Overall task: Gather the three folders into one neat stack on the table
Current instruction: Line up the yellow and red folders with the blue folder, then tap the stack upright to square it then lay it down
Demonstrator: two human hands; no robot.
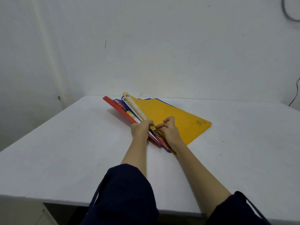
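Observation:
Three folders lie fanned on the white table [65, 151], overlapping. The yellow folder [170, 117] is on top, its spine side lifted off the table. Under it shows the blue folder [125, 104], mostly hidden, with a blue corner [155, 99] at the far edge. The red folder [116, 109] is lowest, sticking out to the left. My left hand [141, 129] is curled around the spines from the left. My right hand [168, 130] rests on the yellow cover, its fingertips pinching the yellow spine label.
The table's far edge meets a white wall just behind the folders. A dark cable [294, 96] hangs down the wall at the far right. The near table edge runs under my forearms.

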